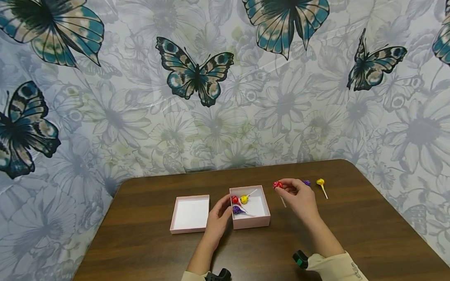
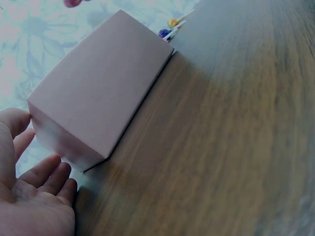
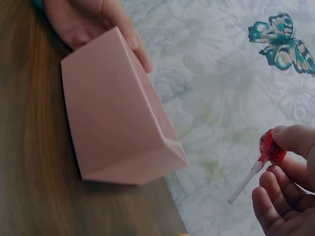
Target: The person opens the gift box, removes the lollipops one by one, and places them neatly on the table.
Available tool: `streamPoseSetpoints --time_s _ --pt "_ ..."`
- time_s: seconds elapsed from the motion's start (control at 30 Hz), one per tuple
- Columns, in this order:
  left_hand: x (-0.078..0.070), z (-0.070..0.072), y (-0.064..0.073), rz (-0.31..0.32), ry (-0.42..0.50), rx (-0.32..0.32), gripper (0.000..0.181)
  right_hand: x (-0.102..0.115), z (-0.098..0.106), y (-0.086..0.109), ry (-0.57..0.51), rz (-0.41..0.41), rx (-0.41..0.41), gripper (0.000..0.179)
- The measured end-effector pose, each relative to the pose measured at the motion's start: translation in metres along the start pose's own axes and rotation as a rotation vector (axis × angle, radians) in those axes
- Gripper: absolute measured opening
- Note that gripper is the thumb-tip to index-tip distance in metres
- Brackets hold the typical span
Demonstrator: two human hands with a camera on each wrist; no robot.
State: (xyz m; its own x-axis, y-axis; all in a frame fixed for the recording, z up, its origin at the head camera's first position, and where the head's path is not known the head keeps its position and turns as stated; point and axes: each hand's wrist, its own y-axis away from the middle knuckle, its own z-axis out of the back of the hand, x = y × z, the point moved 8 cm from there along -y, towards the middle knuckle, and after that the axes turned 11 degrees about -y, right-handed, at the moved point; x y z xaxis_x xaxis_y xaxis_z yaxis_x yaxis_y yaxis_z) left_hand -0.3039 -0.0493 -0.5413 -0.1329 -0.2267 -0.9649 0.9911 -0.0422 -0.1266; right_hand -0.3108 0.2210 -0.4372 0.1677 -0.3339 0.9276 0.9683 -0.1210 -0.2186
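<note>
Pinching red lollipop by wrapped head, right hand; stick hangs below grip, right of pink box. Left hand touching box's left side, fingers relaxed.

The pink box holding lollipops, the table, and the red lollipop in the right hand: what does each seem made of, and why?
Pink box: probably stiff cardboard, smooth and matt, with crisp, straight edges.
Table: wood or wood-look laminate, slightly glossy, with streaky brown grain.
Red lollipop: wrapper creased and shiny, so likely plastic film; the white stick could be plastic or paper.
</note>
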Motion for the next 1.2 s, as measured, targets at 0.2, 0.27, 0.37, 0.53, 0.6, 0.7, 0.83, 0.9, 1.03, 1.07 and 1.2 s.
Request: streamPoseSetpoints --time_s 0.2,0.27,0.37,0.53,0.6,0.7,0.83,0.9,1.03,1.07,1.2 --pt "0.000 0.000 0.000 0.009 -0.019 0.000 0.045 -0.009 0.015 0.000 0.021 -0.015 -0.025 0.031" --pt "0.000 0.000 0.000 0.012 -0.018 0.002 0.044 -0.013 0.020 0.000 0.023 -0.015 -0.031 0.031" --pt "0.000 0.000 0.001 0.011 -0.020 0.005 0.045 -0.020 0.030 0.000 0.048 -0.007 -0.044 0.033" --pt "0.002 -0.001 0.001 0.021 -0.031 0.004 0.045 -0.034 0.051 0.001 0.114 -0.025 -0.098 0.033" --pt "0.003 0.000 0.001 0.026 -0.029 0.005 0.045 -0.040 0.058 0.001 0.129 -0.040 -0.118 0.034" --pt "0.002 0.000 0.001 0.026 -0.015 0.005 0.045 -0.047 0.068 0.000 0.141 -0.047 -0.140 0.034" --pt "0.000 0.000 0.000 0.022 -0.001 0.003 0.045 -0.058 0.080 -0.002 0.168 -0.054 -0.165 0.035" --pt "0.000 0.000 0.000 0.018 0.003 0.002 0.046 -0.065 0.086 -0.003 0.181 -0.071 -0.174 0.036" --pt "0.000 0.000 0.000 0.017 -0.002 0.004 0.046 -0.077 0.098 -0.004 0.213 -0.107 -0.185 0.039" --pt "0.000 0.000 -0.001 0.020 -0.001 0.005 0.045 -0.079 0.101 -0.004 0.218 -0.115 -0.188 0.040" --pt "0.002 -0.001 -0.001 0.020 0.005 0.008 0.045 -0.090 0.110 -0.004 0.239 -0.147 -0.193 0.043"
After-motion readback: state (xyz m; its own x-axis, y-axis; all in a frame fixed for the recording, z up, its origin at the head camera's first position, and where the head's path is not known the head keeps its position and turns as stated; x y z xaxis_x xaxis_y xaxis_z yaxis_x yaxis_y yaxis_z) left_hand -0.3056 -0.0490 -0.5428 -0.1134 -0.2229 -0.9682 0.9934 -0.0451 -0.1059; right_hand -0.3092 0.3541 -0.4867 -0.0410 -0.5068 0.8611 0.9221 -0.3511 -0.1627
